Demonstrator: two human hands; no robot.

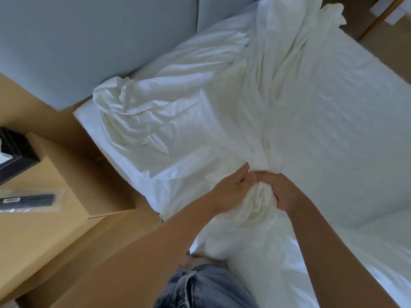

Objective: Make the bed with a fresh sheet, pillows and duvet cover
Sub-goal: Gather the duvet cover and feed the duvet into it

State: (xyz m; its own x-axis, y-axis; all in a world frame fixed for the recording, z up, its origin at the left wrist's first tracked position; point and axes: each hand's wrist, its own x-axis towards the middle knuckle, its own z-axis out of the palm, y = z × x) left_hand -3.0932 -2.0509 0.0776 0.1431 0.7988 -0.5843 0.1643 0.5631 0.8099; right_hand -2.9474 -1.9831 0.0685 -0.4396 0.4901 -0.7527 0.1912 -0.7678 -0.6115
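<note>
While the bed [347,134] is filling most of the view with its white-covered mattress, a grey padded headboard [100,41] is standing along its upper-left end. A crumpled white sheet [269,90] is lying across the mattress, trailing from the headboard end down to the near edge, where it is narrowing into a tight bunch. A light wooden desk [66,181] is standing just beside the bed on the left. A person in blue jeans [206,287] is leaning over the near edge with both bare arms reaching in. The left grip [232,190] is clenching one side of the sheet's bunch, and the right grip [282,190] is grasping the other side, fingers curling into the cloth, the two nearly touching at the thumbs. On the desk, a dark box [15,156] is sitting at the far-left edge, and a black remote [26,200] in clear wrapping is lying near it.
</note>
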